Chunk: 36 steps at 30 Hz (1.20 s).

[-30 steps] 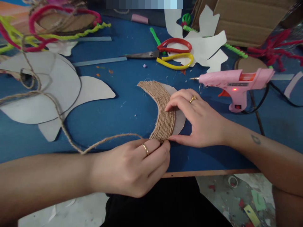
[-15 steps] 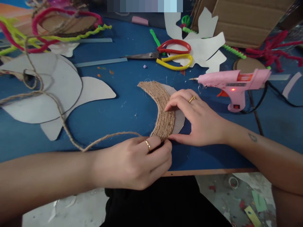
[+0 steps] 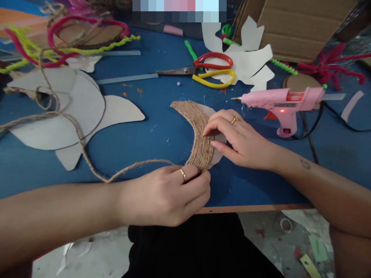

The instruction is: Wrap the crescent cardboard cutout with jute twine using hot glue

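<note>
Your right hand point(image 3: 240, 139) has brought its thumb up from near the bottom end of the twine crescent point(image 3: 201, 148). Nearest you, your left hand point(image 3: 176, 193) has its grip pinching that lower end, loose cord point(image 3: 136, 165) trailing off left. Right grip's a bit spread, fingertips resting on the crescent. It's flat on the blue tabletop point(image 3: 139, 143), pink glue gun point(image 3: 285, 105) off to the right, scissors point(image 3: 189, 71) farther back.

There are two hands point(image 3: 172, 195) point(image 3: 245, 141), one crescent point(image 3: 198, 143) and one glue gun point(image 3: 285, 101).
</note>
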Available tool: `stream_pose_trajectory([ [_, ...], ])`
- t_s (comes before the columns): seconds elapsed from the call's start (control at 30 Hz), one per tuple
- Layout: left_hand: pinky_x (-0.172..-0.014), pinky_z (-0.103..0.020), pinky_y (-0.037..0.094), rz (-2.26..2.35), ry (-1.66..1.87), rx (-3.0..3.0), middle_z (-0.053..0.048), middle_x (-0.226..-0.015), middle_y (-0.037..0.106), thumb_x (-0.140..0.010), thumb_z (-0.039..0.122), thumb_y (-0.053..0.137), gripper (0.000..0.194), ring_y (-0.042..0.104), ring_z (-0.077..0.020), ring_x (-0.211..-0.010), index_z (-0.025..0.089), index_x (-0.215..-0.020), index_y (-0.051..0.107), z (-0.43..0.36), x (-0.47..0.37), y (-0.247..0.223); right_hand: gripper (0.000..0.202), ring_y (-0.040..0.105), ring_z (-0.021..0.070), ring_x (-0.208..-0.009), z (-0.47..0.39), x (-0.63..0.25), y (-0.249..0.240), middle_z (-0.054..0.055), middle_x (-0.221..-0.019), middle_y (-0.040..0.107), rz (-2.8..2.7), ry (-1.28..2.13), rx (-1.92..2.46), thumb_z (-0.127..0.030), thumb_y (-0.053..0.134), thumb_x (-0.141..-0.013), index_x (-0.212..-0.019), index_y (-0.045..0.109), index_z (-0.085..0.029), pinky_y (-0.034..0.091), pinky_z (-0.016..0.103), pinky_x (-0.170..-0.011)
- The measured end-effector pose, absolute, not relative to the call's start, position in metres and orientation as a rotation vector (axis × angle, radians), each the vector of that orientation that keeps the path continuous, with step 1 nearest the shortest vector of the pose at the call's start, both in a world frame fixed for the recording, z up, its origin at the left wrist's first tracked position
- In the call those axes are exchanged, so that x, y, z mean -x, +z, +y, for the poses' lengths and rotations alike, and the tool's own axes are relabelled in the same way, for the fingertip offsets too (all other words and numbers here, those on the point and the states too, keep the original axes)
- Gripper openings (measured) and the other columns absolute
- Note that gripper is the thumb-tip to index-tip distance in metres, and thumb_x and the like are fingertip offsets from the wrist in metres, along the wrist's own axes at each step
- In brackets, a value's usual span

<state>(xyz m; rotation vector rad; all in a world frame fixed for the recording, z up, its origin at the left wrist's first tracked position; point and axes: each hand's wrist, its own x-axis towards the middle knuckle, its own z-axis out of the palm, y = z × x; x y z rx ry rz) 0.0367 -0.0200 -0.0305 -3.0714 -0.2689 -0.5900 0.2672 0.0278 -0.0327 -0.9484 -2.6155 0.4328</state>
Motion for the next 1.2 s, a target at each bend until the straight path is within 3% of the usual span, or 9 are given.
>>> stream_pose_trajectory([
  [0.7, -0.066, -0.030, 0.052, -0.302, -0.560, 3.068, -0.009, -0.099, 0.068, -0.094, 0.006, 0.040, 0.026, 0.064, -0.0217, -0.089, 0.009, -0.095, 0.066, -0.0218, -0.0369, -0.0281, 0.024, 0.048, 0.0274, -0.108, 0.0251, -0.2690, -0.0311, 0.012, -0.112, 0.054, -2.653, 0.460, 0.971, -0.029, 0.054, -0.087, -0.107, 0.049, -0.017, 0.039, 0.045, -0.095],
  [0.9, -0.066, -0.029, 0.052, -0.279, -0.588, 3.066, -0.009, -0.099, 0.068, -0.093, 0.006, 0.044, 0.022, 0.065, -0.0203, -0.087, 0.009, -0.095, 0.065, -0.0194, -0.0372, -0.0289, 0.041, 0.048, 0.0285, -0.107, 0.0250, -0.2687, -0.0324, 0.012, -0.111, 0.054, -2.633, 0.475, 0.956, -0.049, 0.061, -0.083, -0.107, 0.049, -0.018, 0.040, 0.046, -0.093],
  [1.07, -0.066, -0.029, 0.053, -0.249, -0.585, 3.060, -0.009, -0.098, 0.068, -0.093, 0.006, 0.044, 0.021, 0.065, -0.0200, -0.086, 0.009, -0.095, 0.065, -0.0188, -0.0365, -0.0297, 0.039, 0.047, 0.0272, -0.108, 0.0228, -0.2685, -0.0325, 0.013, -0.112, 0.053, -2.639, 0.447, 0.973, -0.045, 0.062, -0.084, -0.107, 0.049, -0.016, 0.040, 0.044, -0.094],
  [1.2, -0.066, -0.029, 0.054, -0.270, -0.595, 3.053, -0.009, -0.099, 0.069, -0.094, 0.006, 0.042, 0.023, 0.065, -0.0208, -0.089, 0.008, -0.096, 0.065, -0.0196, -0.0360, -0.0295, 0.044, 0.047, 0.0279, -0.108, 0.0226, -0.2695, -0.0325, 0.012, -0.113, 0.053, -2.628, 0.467, 0.961, -0.050, 0.062, -0.082, -0.108, 0.048, -0.017, 0.040, 0.044, -0.094],
])
